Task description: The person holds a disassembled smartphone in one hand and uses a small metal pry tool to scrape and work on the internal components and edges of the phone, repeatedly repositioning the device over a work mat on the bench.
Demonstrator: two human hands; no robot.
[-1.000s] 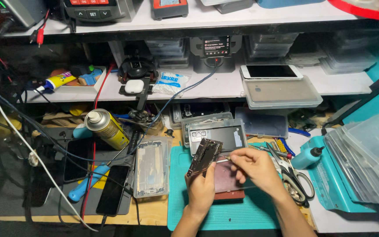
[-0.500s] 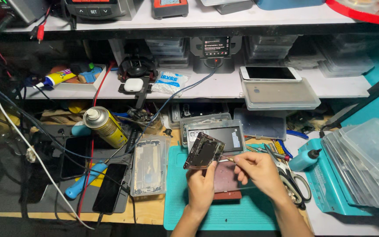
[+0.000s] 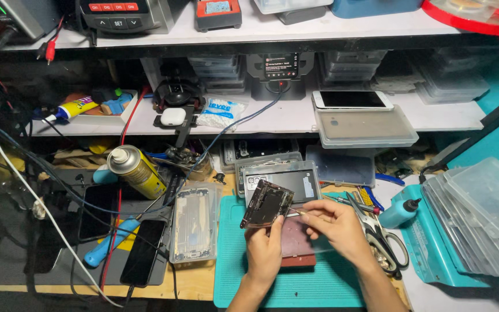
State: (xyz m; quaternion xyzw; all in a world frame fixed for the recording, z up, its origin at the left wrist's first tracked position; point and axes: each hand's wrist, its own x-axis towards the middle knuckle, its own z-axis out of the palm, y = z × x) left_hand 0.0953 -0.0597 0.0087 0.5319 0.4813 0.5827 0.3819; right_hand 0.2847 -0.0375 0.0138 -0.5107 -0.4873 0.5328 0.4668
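Above the teal mat [image 3: 319,289] on the worktop, the left hand [image 3: 264,248] pinches the dark opened phone body [image 3: 267,203] tilted up-right, its right edge met by the right hand [image 3: 336,222] pinching a thin tool [image 3: 297,212].

Right hand [image 3: 336,222] hides most of its thin tool; both forearms cut off at bottom edge.

a: which screens show?
b: a small dark lit screen [image 3: 280,65] far at centre, and a white phone [image 3: 352,99] with a black screen to its right.
a: any packages?
b: a white bag with blue print [image 3: 221,111] left of them; a yellow-labelled spray can [image 3: 136,171] nearer left.
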